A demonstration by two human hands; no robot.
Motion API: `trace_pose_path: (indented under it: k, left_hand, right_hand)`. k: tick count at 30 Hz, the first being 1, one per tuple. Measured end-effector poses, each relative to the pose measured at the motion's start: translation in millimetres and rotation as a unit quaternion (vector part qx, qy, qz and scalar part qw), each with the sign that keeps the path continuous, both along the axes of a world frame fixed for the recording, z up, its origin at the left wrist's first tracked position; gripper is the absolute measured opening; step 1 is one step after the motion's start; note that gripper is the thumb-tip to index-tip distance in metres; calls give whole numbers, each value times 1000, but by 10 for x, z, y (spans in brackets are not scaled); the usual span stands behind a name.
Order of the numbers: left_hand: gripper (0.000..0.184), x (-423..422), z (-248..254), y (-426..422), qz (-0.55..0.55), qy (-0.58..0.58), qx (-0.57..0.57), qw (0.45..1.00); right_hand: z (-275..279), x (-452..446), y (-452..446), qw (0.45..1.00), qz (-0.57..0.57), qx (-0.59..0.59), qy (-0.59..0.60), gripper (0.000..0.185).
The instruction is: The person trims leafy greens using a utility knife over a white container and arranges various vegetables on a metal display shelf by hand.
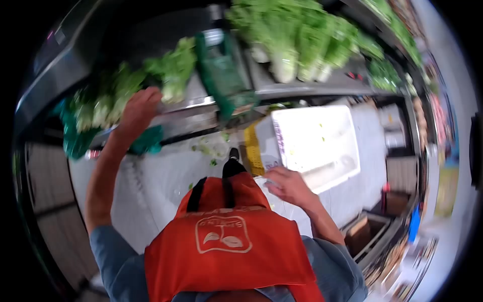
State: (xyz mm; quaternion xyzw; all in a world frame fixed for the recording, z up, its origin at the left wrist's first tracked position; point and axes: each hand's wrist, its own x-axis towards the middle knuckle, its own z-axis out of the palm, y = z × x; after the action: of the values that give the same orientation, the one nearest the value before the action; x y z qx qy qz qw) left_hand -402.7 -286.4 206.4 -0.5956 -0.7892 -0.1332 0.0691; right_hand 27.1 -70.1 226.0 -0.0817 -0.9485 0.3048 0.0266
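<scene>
My left hand [141, 111] reaches to the shelf front, its fingers curled beside a leafy green lettuce [173, 70]. More lettuce heads [103, 103] stand to the left of it. Blur hides what those fingers hold, if anything. Lower down, my right hand [289, 187] is closed near the lower left corner of a white foam box [319, 146]. Whatever lies inside its fingers, if anything, cannot be made out. Small green leaf scraps are scattered in the box.
A green plastic bag [221, 75] hangs over the shelf edge [201, 103]. Large lettuces [287, 45] line the shelf at upper right. A yellow-and-white carton [259, 146] stands beside the foam box. Leaf scraps litter the floor [166, 176]. Crates [365, 234] stand at lower right.
</scene>
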Motion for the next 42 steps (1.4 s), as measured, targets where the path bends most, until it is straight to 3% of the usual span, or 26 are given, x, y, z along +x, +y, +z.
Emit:
trace_pose_path:
  k: [1, 3, 6, 10, 12, 13, 15, 16, 22, 26, 29, 30, 34, 36, 38, 39, 42]
  left_hand:
    - [47, -185, -169, 80, -53, 70, 9, 996]
    - [55, -306, -147, 249, -110, 91, -70, 987]
    - [65, -378, -192, 545, -128, 141, -180, 965]
    - [67, -504, -145, 820, -171, 214, -241, 931]
    - [66, -687, -248, 816, -215, 225, -200, 929]
    - [65, -671, -211, 880, -215, 225, -240, 919]
    - [62, -638, -128, 957, -238, 228, -242, 912]
    - [60, -721, -252, 942, -254, 204, -188, 927]
    - [55, -837, -219, 1047, -274, 229, -226, 906]
    - [59, -869, -153, 944, -198, 190, -221, 936]
    - [70, -878, 5, 768, -178, 96, -50, 978]
    - [81, -753, 134, 732, -141, 95, 2, 985]
    - [76, -268, 485, 618, -18, -3, 224, 974]
    - [77, 32, 655, 589, -43, -270, 285, 919]
    - [81, 307, 850, 564, -118, -499, 311, 800]
    - [85, 403, 874, 550, -117, -531, 282, 791]
    - [93, 819, 748, 662, -177, -693, 262, 648]
  right_hand:
    - [-66, 98, -55, 999, 19, -10, -31, 25]
    - [-223, 284, -214, 999, 2, -36, -35, 25]
    - [-519, 432, -275, 999, -9, -38, -29, 19]
    - [-582, 477, -207, 997, -37, -43, -61, 24]
    - [-574, 505, -165, 996, -57, -49, -39, 29]
    - [-635, 547, -146, 988, -101, -105, -59, 26]
    - [-707, 643, -76, 983, -127, -110, -68, 25]
    - [-828, 704, -30, 983, -127, -114, -73, 24]
    - [-904, 646, 304, 952, -127, -219, -171, 23]
    - [-962, 551, 509, 973, -103, -137, -152, 24]
    - [-843, 399, 553, 980, -81, -97, -153, 23]
    - [-830, 364, 521, 983, -77, -82, -146, 22]
    - [-810, 360, 209, 978, -102, -113, -142, 23]
    - [-764, 352, 26, 976, -99, -130, -147, 23]
    - [-754, 357, -124, 977, -140, -146, -69, 21]
    - [-681, 327, -214, 975, -160, -153, -33, 21]
    - [-255, 184, -311, 948, -250, -184, 66, 18]
